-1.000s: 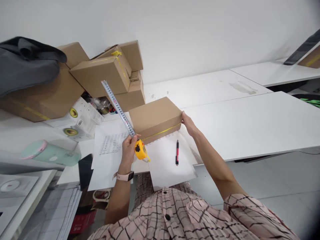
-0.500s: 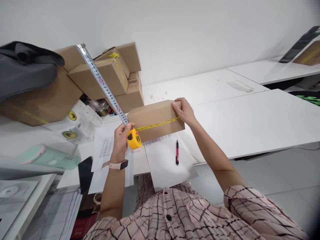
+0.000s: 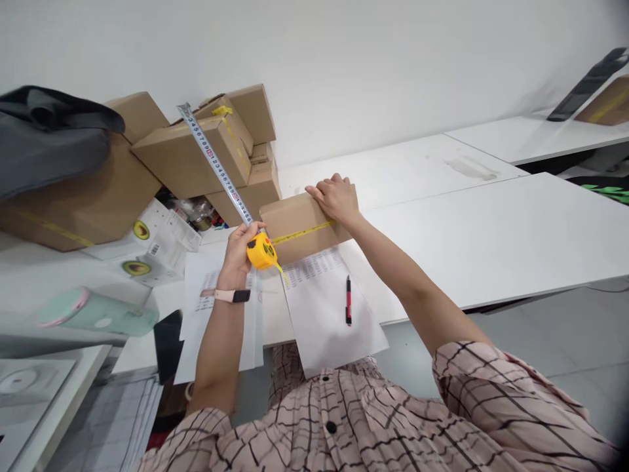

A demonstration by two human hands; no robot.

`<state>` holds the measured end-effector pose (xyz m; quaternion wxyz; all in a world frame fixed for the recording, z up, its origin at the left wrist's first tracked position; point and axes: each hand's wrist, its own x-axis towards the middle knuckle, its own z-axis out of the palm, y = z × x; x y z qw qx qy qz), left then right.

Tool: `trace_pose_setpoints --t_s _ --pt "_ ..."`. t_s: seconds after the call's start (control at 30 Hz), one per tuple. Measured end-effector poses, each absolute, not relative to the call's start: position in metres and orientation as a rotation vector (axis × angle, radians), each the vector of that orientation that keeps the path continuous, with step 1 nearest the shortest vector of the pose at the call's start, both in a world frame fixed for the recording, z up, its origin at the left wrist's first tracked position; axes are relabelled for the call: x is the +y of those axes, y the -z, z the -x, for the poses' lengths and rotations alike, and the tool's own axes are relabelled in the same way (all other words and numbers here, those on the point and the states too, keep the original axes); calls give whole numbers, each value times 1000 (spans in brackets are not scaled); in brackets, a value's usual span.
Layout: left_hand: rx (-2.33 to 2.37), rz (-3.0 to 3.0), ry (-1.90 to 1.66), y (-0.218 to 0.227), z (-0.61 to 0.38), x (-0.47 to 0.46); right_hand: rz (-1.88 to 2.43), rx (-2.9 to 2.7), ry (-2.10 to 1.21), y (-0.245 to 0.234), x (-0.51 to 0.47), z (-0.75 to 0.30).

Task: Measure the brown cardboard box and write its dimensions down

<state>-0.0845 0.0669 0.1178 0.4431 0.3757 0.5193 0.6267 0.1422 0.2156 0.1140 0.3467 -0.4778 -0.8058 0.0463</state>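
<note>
My left hand [image 3: 238,250] is closed around a yellow tape measure [image 3: 262,251], held at the near left end of a small cardboard box [image 3: 295,215]. Its silver blade [image 3: 216,165] stretches out toward the upper left, past the hand. A strip of yellow tape runs along the box's side. My right hand [image 3: 337,200] grips the box's right end, fingers over the top edge; the thumb is hidden. Below the box lie a printed sheet [image 3: 334,328] and, on it, a red and black pen [image 3: 348,300].
Larger cardboard boxes [image 3: 191,157] are stacked at the back left, with white avocado-print boxes [image 3: 152,229] beneath. A mint green tumbler [image 3: 108,313] is at the left. More printed papers [image 3: 211,354] lie by my left forearm on the white table [image 3: 472,249].
My right hand has slid left over the box and now covers more of its right end. The box has shifted slightly away from me. The tape blade's tip has swung right and down.
</note>
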Motion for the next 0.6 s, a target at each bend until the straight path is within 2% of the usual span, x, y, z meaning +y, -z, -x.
trace_pose_setpoints --t_s 0.23,0.37,0.43,0.6 --pt "1325 -898 -1575 -127 96 102 1223 -2107 -137 -124 252 -108" --pt "1354 -965 -1679 -125 87 90 1246 -2103 -174 -129 269 -99" --pt "1331 -1007 -1679 -117 67 73 1279 -2078 -200 -131 276 -95" --pt "1252 -914 -1421 -72 -2 40 1263 -2058 -313 -137 291 -95"
